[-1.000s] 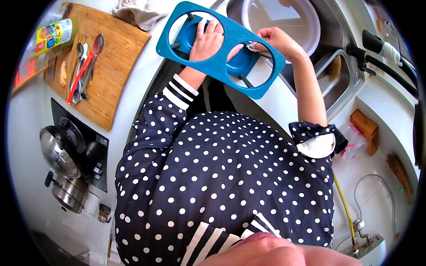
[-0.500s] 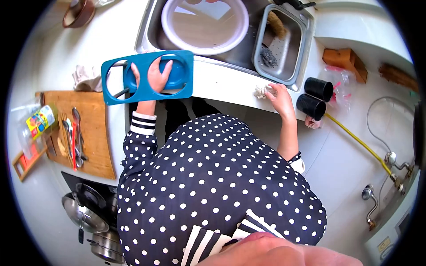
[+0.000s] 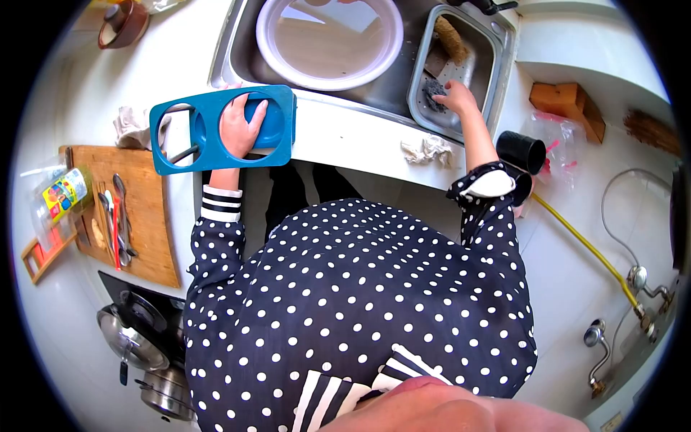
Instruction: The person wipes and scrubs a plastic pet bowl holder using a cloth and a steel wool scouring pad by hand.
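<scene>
My left hand (image 3: 241,129) holds a blue plastic rack with two round openings (image 3: 188,137) over the counter's front edge. The hand shows through the larger right opening, thumb spread and fingertips at the upper rim. My right hand (image 3: 458,99) reaches into a metal drain basket (image 3: 458,128) at the sink's right side. Its fingers are closed on a grey steel wool scrubber (image 3: 435,95). A brown scrubbing brush or loofah (image 3: 450,39) lies behind it in the basket. A crumpled whitish cloth (image 3: 430,150) rests on the counter below the basket.
A round basin of cloudy water (image 3: 265,54) sits in the sink. To the right are black cups (image 3: 521,151), a plastic bag (image 3: 561,144) and a wooden block (image 3: 568,108). A cutting board (image 3: 155,216) with utensils lies left, above metal pots (image 3: 137,338).
My right hand has let go of the crumpled cloth and moved up into the drain basket to the steel wool. My left hand and the blue rack have shifted slightly left.
</scene>
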Demonstrator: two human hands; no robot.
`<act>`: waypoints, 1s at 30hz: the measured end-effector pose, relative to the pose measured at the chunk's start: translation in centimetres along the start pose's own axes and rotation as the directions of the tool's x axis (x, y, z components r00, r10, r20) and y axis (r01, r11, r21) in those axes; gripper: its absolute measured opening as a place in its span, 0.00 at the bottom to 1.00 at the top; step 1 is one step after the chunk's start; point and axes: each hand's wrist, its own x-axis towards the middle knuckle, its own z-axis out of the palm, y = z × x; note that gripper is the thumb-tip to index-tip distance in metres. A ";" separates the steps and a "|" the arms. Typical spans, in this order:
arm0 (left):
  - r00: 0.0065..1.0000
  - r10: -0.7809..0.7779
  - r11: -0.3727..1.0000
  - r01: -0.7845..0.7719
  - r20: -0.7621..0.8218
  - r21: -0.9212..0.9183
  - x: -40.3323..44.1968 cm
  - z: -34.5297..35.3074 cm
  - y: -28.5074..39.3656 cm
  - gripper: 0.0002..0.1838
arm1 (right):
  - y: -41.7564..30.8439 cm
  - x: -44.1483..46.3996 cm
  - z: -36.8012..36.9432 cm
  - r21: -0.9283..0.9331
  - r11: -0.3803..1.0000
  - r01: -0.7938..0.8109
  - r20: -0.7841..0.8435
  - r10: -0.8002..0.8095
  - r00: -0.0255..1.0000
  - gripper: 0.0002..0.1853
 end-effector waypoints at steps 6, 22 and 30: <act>0.997 -0.056 0.983 0.063 0.045 -0.173 0.2 -0.7 0.4 0.20 | 0.1 2.2 3.3 -0.148 0.984 0.097 0.007 -0.097 0.995 0.36; 0.999 0.015 0.993 -0.010 -0.045 0.116 -0.9 1.4 -1.3 0.25 | -24.6 -3.9 -6.6 0.564 0.601 0.566 0.252 -0.779 0.575 0.22; 0.991 -0.003 0.990 0.022 -0.136 0.138 -0.7 0.7 -0.8 0.24 | -30.1 -1.4 -6.1 0.319 0.414 0.852 0.449 -0.858 0.249 0.13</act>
